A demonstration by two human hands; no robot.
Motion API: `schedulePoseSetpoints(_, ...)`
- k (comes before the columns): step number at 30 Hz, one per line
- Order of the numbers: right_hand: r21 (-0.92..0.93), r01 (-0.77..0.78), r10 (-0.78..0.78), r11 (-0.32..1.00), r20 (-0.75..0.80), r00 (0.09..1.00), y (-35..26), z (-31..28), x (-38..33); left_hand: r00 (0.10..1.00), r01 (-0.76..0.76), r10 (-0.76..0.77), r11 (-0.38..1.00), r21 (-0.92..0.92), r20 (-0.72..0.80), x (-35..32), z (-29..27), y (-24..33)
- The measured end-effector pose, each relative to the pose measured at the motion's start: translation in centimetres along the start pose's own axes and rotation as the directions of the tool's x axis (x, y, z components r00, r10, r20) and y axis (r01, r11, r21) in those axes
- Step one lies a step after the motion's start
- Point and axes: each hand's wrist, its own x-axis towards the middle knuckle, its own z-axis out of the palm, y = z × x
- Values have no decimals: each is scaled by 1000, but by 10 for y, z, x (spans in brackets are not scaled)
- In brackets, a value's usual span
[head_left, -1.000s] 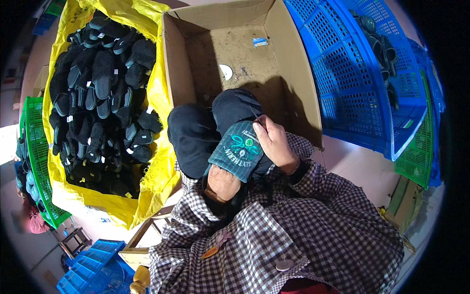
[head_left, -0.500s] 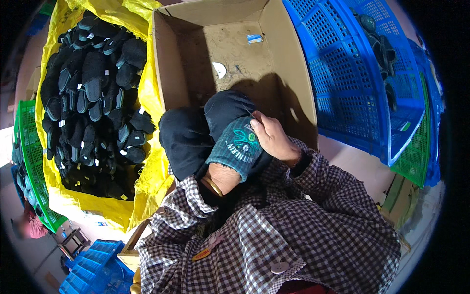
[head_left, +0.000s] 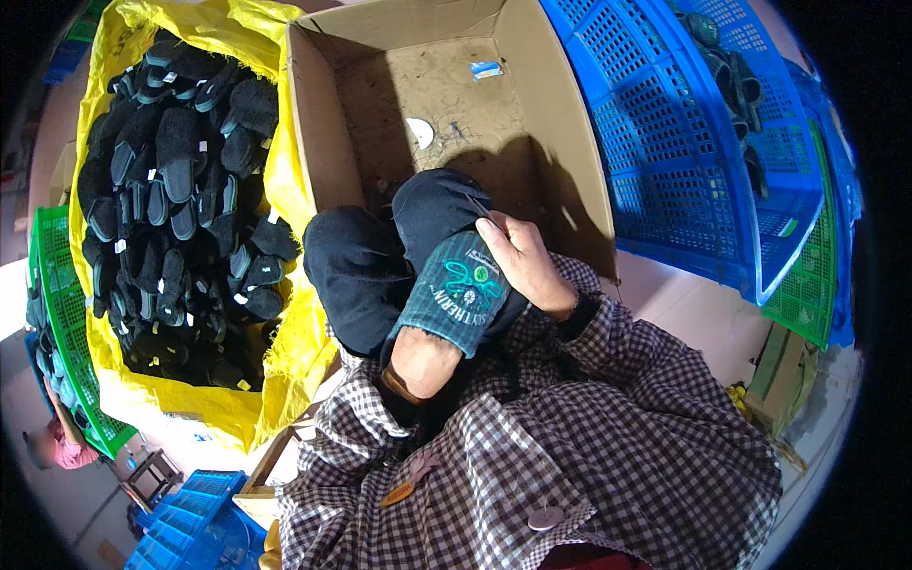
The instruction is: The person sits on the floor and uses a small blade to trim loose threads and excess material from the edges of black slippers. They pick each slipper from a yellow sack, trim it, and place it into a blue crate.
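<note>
A dark green plaid slipper with teal embroidery rests over my knees. My left hand is pushed into its opening up to the wrist, so the fingers are hidden inside. At the slipper's far right edge, my right hand is closed in a pinch. From between its thumb and fingers sticks a thin, dark, pointed tool that looks like tweezers. The tool's tip points up and left, over my trouser knee.
Left of my legs stands a yellow woven sack filled with black fuzzy slippers. A cardboard box with scraps on its bottom lies ahead. Blue crates holding dark slippers rise at right. Another person is at far left.
The slipper has turned slightly so its embroidered top faces up more. My right hand has shifted a little, and the thin tool now shows more clearly.
</note>
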Motion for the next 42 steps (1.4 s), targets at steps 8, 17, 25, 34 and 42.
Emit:
schedulePoseSetpoints(8,-165,125,-108,978,106,988,-5,-1,-2,989,-115,145,879,463,-30,26,-9,13)
schedulePoseSetpoints(17,-230,144,-154,962,-23,988,-4,14,-11,988,-93,136,908,408,-76,1,-11,4)
schedulePoseSetpoints(25,-180,143,-139,973,33,990,-2,9,-3,992,-54,108,838,544,-68,-7,0,-21)
schedulePoseSetpoints(34,110,-7,-7,994,130,992,-2,1,-7,995,-88,71,953,289,71,-41,3,-16)
schedulePoseSetpoints(42,587,-47,-384,808,586,714,-66,-34,-8,998,15,-44,799,-601,-33,-22,20,2)
